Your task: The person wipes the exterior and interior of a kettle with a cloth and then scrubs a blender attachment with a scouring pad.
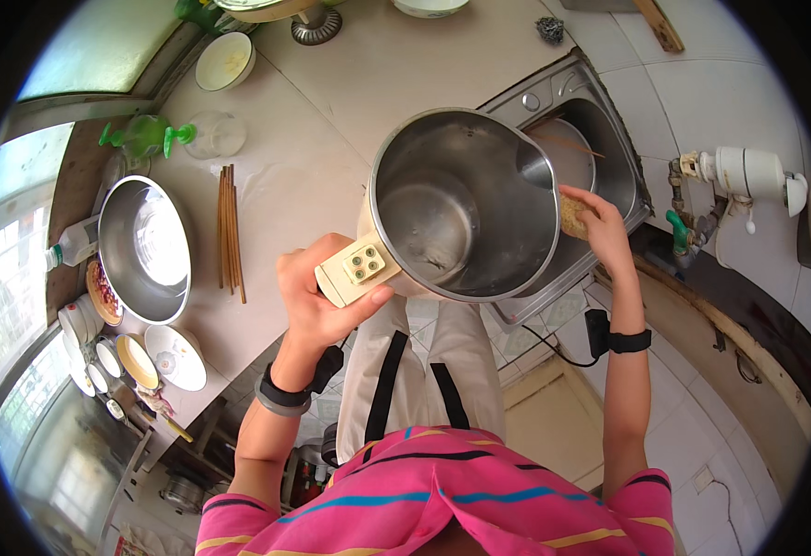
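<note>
A stainless-steel soy milk maker jug (425, 208) is tilted so that its wide mouth faces me. My left hand (316, 306) grips its cream plastic handle (332, 283), which has a socket with several round contacts on top. At the jug's right side, my right hand (606, 233) holds a tan scrubbing sponge (573, 217) against or close to the outer wall near the spout. The fingertips and part of the sponge are hidden behind the rim. Inside the jug the bottom looks wet, with a small pale patch.
A steel sink (621, 142) lies right, with a round vessel (569, 149) and a thin stick inside. Chopsticks (228, 233), a steel basin (145, 250), pump bottles (214, 135) and stacked bowls (175, 358) stand on the left counter. Steel wool (549, 30) sits behind; a green-handled tap (678, 233) projects right.
</note>
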`<state>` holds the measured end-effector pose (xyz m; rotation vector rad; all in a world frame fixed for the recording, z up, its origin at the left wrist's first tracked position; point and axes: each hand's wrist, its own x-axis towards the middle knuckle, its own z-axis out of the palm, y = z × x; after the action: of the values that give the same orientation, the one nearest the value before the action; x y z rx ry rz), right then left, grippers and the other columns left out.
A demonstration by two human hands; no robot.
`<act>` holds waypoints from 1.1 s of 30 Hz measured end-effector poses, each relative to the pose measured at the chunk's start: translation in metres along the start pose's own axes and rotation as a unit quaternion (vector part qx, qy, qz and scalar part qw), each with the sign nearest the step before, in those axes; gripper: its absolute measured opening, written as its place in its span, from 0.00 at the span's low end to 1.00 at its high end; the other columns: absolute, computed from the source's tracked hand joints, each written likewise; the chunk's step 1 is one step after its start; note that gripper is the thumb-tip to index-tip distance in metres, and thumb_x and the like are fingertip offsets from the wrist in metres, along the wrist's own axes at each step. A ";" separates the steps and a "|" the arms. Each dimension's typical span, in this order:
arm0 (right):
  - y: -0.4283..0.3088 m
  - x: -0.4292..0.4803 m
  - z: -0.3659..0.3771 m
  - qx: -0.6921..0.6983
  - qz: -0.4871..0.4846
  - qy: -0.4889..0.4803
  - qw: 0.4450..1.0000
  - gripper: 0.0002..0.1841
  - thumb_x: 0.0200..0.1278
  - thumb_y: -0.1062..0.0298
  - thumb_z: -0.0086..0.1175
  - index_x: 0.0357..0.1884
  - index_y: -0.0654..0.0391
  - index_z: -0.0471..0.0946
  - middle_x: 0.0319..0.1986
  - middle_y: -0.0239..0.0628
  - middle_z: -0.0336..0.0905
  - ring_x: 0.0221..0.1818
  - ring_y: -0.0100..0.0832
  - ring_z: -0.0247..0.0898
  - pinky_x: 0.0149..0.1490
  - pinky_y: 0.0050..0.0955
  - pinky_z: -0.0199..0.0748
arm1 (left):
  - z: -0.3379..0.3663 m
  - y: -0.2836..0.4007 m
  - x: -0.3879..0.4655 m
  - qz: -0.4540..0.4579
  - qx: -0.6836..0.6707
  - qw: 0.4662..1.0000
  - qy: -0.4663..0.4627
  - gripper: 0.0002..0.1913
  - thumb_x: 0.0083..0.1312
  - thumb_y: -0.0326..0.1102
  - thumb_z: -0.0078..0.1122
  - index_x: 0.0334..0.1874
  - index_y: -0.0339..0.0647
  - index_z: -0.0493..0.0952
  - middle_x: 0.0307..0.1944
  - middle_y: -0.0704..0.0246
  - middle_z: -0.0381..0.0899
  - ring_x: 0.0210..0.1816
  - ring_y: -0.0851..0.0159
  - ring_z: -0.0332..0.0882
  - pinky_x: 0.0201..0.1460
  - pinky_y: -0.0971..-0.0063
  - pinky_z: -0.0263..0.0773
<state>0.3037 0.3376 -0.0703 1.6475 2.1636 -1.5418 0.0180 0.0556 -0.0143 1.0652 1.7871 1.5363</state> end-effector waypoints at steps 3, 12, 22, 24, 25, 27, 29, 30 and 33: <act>0.002 0.000 0.009 0.005 -0.010 0.003 1.000 0.24 0.62 0.82 0.41 0.54 0.59 0.84 0.53 0.44 0.85 0.57 0.37 0.81 0.63 0.29 0.73 | -0.007 -0.002 -0.003 0.001 0.003 1.000 0.009 0.22 0.52 0.47 0.79 0.32 0.34 0.81 0.22 0.71 0.81 0.21 0.72 0.77 0.27 0.80 0.70; 0.016 -0.011 0.032 -0.084 -0.073 0.030 0.993 0.22 0.62 0.83 0.42 0.51 0.59 0.85 0.55 0.44 0.84 0.60 0.39 0.79 0.66 0.29 0.69 | -0.031 -0.015 -0.035 -0.098 -0.082 0.979 0.156 0.39 0.52 0.71 0.72 0.30 0.29 0.78 0.18 0.74 0.74 0.16 0.75 0.70 0.20 0.83 0.62; 0.051 -0.024 0.047 -0.082 -0.060 0.036 0.994 0.21 0.62 0.83 0.43 0.50 0.58 0.85 0.56 0.49 0.82 0.59 0.46 0.78 0.66 0.33 0.70 | -0.078 -0.038 -0.095 -0.006 0.039 0.988 0.149 0.54 0.59 0.85 0.46 0.66 0.34 0.62 0.55 0.59 0.77 0.55 0.59 0.79 0.58 0.63 0.78; 0.052 -0.027 0.051 -0.071 -0.063 0.005 0.995 0.21 0.62 0.83 0.43 0.50 0.59 0.85 0.56 0.49 0.82 0.59 0.47 0.78 0.66 0.33 0.71 | -0.051 -0.012 -0.070 -0.027 0.011 0.964 0.265 0.50 0.52 0.86 0.52 0.43 0.33 0.74 0.39 0.65 0.81 0.39 0.67 0.80 0.43 0.74 0.76; 0.053 -0.028 0.052 -0.062 -0.067 -0.024 0.996 0.21 0.62 0.82 0.44 0.50 0.59 0.85 0.56 0.49 0.82 0.58 0.48 0.78 0.66 0.34 0.71 | -0.044 -0.006 -0.065 -0.033 0.002 0.952 0.303 0.50 0.50 0.87 0.54 0.36 0.33 0.78 0.34 0.67 0.82 0.34 0.70 0.80 0.38 0.78 0.75; 0.057 -0.027 0.053 -0.071 -0.072 -0.005 0.995 0.20 0.62 0.82 0.44 0.50 0.59 0.85 0.55 0.50 0.82 0.58 0.48 0.78 0.65 0.34 0.71 | -0.042 -0.007 -0.068 -0.047 0.016 0.959 0.278 0.50 0.51 0.87 0.54 0.37 0.32 0.76 0.32 0.68 0.81 0.32 0.70 0.80 0.36 0.78 0.75; 0.061 -0.026 0.050 -0.079 -0.079 0.014 0.994 0.20 0.62 0.82 0.44 0.50 0.60 0.85 0.55 0.50 0.81 0.58 0.48 0.78 0.65 0.34 0.71 | -0.036 -0.011 -0.070 -0.056 0.024 0.971 0.231 0.50 0.52 0.86 0.54 0.41 0.32 0.74 0.30 0.68 0.80 0.30 0.70 0.80 0.34 0.78 0.75; 0.063 -0.027 0.049 -0.084 -0.072 0.025 0.994 0.20 0.62 0.82 0.44 0.50 0.60 0.85 0.55 0.50 0.82 0.58 0.48 0.78 0.65 0.34 0.71 | -0.029 -0.008 -0.065 -0.067 0.012 0.975 0.211 0.50 0.53 0.85 0.54 0.43 0.31 0.72 0.29 0.68 0.79 0.29 0.70 0.79 0.33 0.78 0.75; 0.068 -0.029 0.041 -0.081 -0.070 0.018 0.994 0.20 0.62 0.82 0.44 0.50 0.61 0.84 0.55 0.50 0.82 0.58 0.48 0.78 0.65 0.35 0.71 | -0.001 0.004 -0.048 -0.085 -0.124 0.973 0.173 0.41 0.54 0.72 0.70 0.33 0.28 0.75 0.11 0.75 0.70 0.10 0.77 0.66 0.14 0.84 0.59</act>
<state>0.3460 0.2855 -0.1217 1.5166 2.3980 -1.3336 0.0443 0.0150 -0.0141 0.5340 1.7901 1.8620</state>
